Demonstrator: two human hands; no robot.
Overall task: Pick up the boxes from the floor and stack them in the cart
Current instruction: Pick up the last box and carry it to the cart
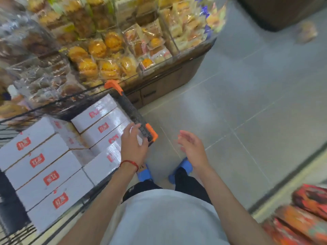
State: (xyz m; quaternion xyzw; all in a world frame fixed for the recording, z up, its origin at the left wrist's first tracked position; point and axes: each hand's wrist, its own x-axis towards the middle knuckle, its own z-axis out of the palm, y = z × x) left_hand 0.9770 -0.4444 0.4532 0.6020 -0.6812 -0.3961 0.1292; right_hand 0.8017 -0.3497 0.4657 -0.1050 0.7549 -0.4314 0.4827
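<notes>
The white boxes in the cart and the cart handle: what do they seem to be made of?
White boxes: probably cardboard under glossy clear film; bright streaks shine on their tops. Cart handle: seemingly hard plastic, black ribbed middle, matte orange ends; blur leaves this open.

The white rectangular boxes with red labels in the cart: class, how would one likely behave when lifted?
The white rectangular boxes probably stay stiff: edges look straight under stacking. Glossy film wrap suggests they may be slippery. Flat faces make rolling unlikely.
</notes>
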